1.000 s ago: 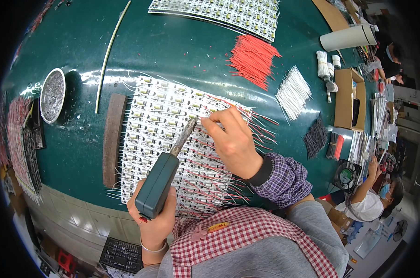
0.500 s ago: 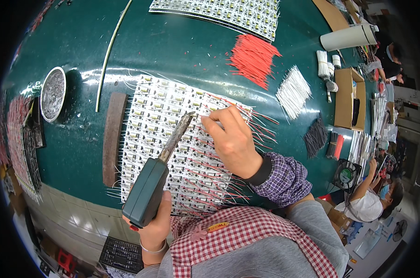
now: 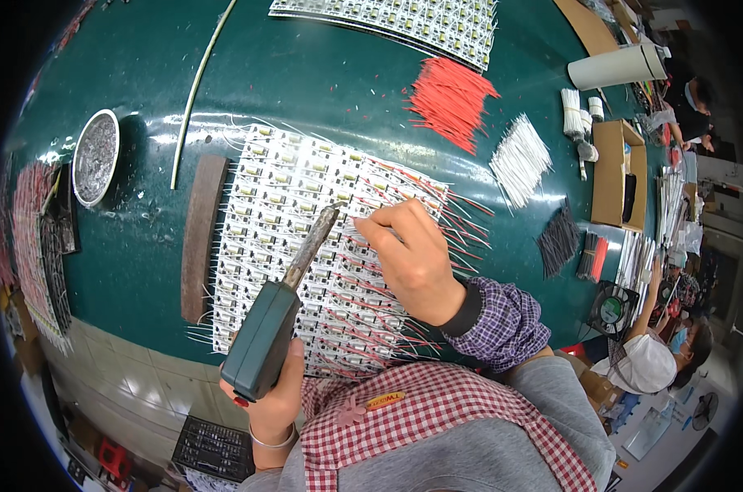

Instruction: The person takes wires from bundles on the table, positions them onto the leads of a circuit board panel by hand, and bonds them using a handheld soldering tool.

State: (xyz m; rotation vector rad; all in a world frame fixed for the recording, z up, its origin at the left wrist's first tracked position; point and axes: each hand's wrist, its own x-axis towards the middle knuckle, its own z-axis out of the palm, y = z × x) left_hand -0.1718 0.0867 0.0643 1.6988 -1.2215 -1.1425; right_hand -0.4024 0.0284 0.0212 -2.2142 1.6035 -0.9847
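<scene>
A large panel of small white circuit boards (image 3: 265,197) lies on the green bench in front of me. Red and white wires (image 3: 461,215) stick out along its right part. My left hand (image 3: 283,385) is wrapped round the dark green handle of a soldering iron (image 3: 261,340). The iron's dark, worn tip points up and right, at the middle of the panel. Close beside that tip, my right hand (image 3: 412,254) pinches thumb and forefinger over the boards. What sits between those fingertips is too small to make out.
A brown bar (image 3: 203,238) lies along the panel's left edge, with a round bowl (image 3: 96,157) farther left. Red wires (image 3: 452,102), white wires (image 3: 520,160) and black wires (image 3: 557,239) lie in piles at right, near a cardboard box (image 3: 617,176) and a fan (image 3: 613,312). Two people are at far right.
My right fingertips and the iron's tip have moved slightly nearer to me over the panel. The whole view has shifted a little. At far right, a seated person has lifted an arm.
</scene>
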